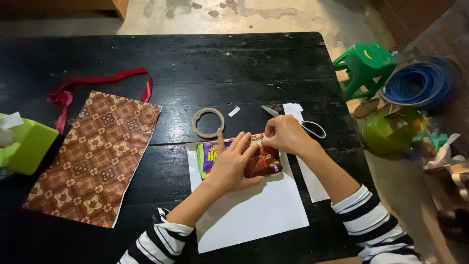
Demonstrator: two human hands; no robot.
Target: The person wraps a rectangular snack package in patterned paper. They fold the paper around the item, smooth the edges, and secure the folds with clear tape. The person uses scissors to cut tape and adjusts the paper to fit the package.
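Note:
My left hand (232,164) lies flat on a small packet (209,157) partly wrapped in brown patterned paper (266,161), fingers spread and pressing it down. My right hand (286,134) pinches the wrap's upper edge at the packet's top right. The packet rests on the white back of a paper sheet (249,212) on the black wooden table (205,63). A roll of tape (208,122) lies just beyond my left fingertips.
A large brown patterned sheet (93,156) lies at the left with a red ribbon (97,80) above it. A green tissue box (24,144) sits at the left edge. Scissors (308,124) lie behind my right hand. A green stool (366,66) and blue hose coil (420,80) stand on the floor at right.

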